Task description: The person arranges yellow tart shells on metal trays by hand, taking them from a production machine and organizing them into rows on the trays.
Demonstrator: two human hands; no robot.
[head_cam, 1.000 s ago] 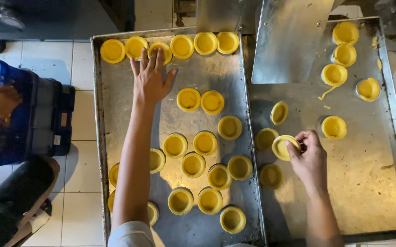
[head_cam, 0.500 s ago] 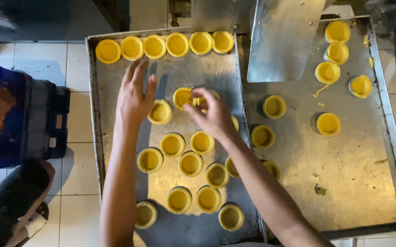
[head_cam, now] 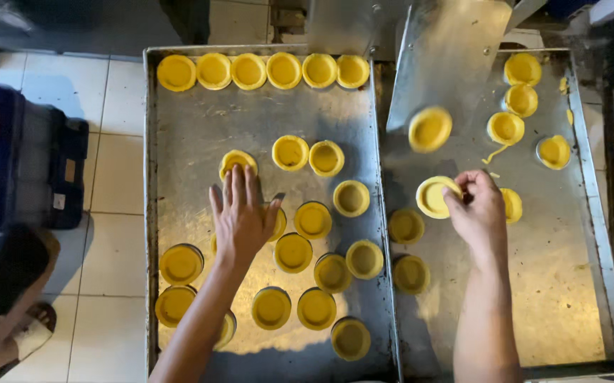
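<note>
Your left hand (head_cam: 239, 213) lies flat with fingers spread on the left tray (head_cam: 201, 128), fingertips touching one yellow tart shell (head_cam: 237, 162) and palm over another. Your right hand (head_cam: 478, 209) is over the right tray (head_cam: 576, 269), thumb and fingers pinching the rim of a tart shell (head_cam: 434, 196) held tilted just above the metal.

Judging by how things lie, the ordering is at an early stage. One neat row of six shells (head_cam: 264, 71) runs along the far edge of the left tray, each touching its neighbour; that part looks done. Below it, a loose scatter of shells (head_cam: 314, 262) sits in no line, some touching, some apart, and these seem left to be set. On the right tray a few shells (head_cam: 520, 99) stand near the far corner, another (head_cam: 430, 129) rests against the slanted metal chute (head_cam: 456, 50), and two more (head_cam: 408, 248) lie beside the seam between the trays
</note>
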